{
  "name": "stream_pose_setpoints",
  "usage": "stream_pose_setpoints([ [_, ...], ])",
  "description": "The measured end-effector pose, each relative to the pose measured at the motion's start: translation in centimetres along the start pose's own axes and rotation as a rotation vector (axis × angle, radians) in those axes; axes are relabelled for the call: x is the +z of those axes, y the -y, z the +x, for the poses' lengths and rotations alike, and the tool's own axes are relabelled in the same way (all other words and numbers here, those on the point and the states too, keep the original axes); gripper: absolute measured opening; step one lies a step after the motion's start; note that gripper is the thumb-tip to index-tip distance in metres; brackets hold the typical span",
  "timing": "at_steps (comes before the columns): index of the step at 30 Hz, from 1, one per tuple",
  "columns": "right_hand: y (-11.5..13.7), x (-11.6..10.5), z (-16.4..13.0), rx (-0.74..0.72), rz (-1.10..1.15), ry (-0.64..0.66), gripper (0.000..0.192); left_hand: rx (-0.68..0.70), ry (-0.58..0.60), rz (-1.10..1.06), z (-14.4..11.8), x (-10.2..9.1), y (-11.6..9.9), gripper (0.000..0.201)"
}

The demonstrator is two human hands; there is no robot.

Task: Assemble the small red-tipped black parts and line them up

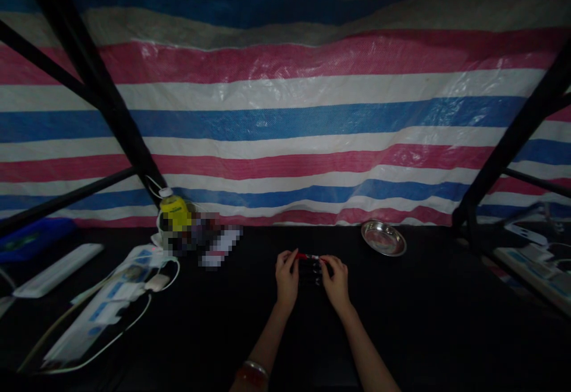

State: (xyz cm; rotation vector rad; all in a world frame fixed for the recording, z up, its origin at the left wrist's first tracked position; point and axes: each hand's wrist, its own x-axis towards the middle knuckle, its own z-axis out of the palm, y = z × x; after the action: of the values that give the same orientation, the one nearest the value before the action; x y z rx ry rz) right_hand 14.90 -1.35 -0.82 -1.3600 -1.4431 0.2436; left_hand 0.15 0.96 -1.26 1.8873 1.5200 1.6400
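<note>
Both hands meet at the middle of the black table. My left hand [286, 276] pinches the left end of a slim red pen [307, 256], which lies crosswise. My right hand [335, 279] has its fingers closed at the pen's right end, by a pale band. Just below it, between the hands, several dark pen-like sticks [310, 273] with shiny tips lie in a row. Their details are lost in the dark.
A round metal dish [383, 238] stands at the back right. To the left are a yellow bottle [175, 212], a blurred pale patch [222, 246] and a power strip [104, 309] with loose cables. Black frame bars [504, 148] rise before the striped sheet [312, 115].
</note>
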Motion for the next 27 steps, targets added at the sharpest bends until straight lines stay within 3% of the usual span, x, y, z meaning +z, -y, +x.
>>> stream_pose_setpoints([
  [5,-0.1,-0.1,0.0,0.018,0.01,-0.008,0.027,0.023,0.014,-0.008,0.1,0.1,0.0,0.029],
  [14,0.4,-0.4,0.1,0.166,0.273,-0.076,0.04,0.17,0.145,0.145,0.1,-0.2,-0.9,0.024],
  [19,1.3,-0.5,-0.3,0.127,0.284,-0.052,0.043,0.233,0.287,0.2,0.1,-0.5,-1.7,0.025],
  [27,2.0,-0.5,-0.5,0.094,0.307,-0.185,0.035,0.188,0.388,0.174,0.3,-1.3,-3.2,0.022],
])
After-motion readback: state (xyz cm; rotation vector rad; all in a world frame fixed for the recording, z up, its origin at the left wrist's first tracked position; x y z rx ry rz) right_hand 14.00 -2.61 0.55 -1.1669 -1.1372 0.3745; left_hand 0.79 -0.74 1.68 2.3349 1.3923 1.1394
